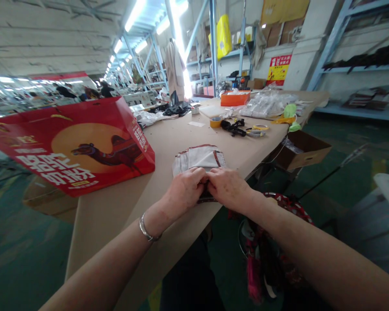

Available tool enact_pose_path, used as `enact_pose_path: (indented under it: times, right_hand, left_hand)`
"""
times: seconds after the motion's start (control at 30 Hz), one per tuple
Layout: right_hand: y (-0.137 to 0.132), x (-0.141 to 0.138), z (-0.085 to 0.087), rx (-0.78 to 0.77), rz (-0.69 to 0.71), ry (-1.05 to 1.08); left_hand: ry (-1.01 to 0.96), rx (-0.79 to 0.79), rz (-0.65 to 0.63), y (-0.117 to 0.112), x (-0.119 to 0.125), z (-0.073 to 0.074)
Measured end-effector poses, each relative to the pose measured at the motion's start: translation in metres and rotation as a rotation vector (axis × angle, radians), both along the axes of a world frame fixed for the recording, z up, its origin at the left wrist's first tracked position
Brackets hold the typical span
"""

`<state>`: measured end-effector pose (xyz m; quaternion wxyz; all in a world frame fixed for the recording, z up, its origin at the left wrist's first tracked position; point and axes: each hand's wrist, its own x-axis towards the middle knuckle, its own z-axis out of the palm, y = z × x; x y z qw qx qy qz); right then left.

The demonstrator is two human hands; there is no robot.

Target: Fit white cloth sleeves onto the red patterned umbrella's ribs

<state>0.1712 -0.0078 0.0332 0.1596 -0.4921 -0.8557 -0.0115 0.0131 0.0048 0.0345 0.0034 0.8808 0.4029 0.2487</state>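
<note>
My left hand (184,191) and my right hand (227,187) meet at the near edge of a long tan table (123,207). Both have their fingers curled and pinched on the near end of a stack of small white fabric pieces (199,158) with dark red trim. The stack lies flat on the table, fanned out a little to the left. A dark strip of the fabric shows under my fingers. A silver bracelet (145,230) sits on my left wrist.
A big red carton (74,147) with a camel picture stands on the table at left. Farther back lie tape rolls (215,122), black cords (234,127), clear plastic bags (266,103) and an orange box (235,98). An open cardboard box (303,149) sits right of the table. Patterned cloth (272,242) hangs below.
</note>
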Motion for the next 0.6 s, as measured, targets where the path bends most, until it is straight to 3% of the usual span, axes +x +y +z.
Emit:
enact_pose_path:
  times: [0.13,0.27,0.37,0.47,0.53,0.6]
  right_hand:
    - [0.003,0.012,-0.002,-0.025,-0.078,-0.136]
    - [-0.010,0.040,0.005,-0.020,-0.304,-0.081]
    - [-0.046,0.058,0.002,0.009,-0.330,0.070]
    - [-0.092,0.065,-0.027,-0.118,-0.254,0.126]
    - [-0.116,0.067,-0.060,-0.299,-0.209,0.144]
    - [-0.132,0.070,-0.094,-0.484,-0.194,0.269]
  left_hand:
    - [0.038,-0.021,-0.040,-0.013,0.000,0.000]
    - [-0.024,-0.060,0.137,-0.026,-0.007,-0.010]
    - [-0.310,-0.353,0.217,-0.043,-0.003,-0.028]
    - [-0.901,-0.776,0.171,-0.070,0.013,-0.045]
    - [-1.252,-0.978,0.162,-0.089,0.028,-0.055]
    - [-1.442,-1.164,0.172,-0.105,0.043,-0.065]
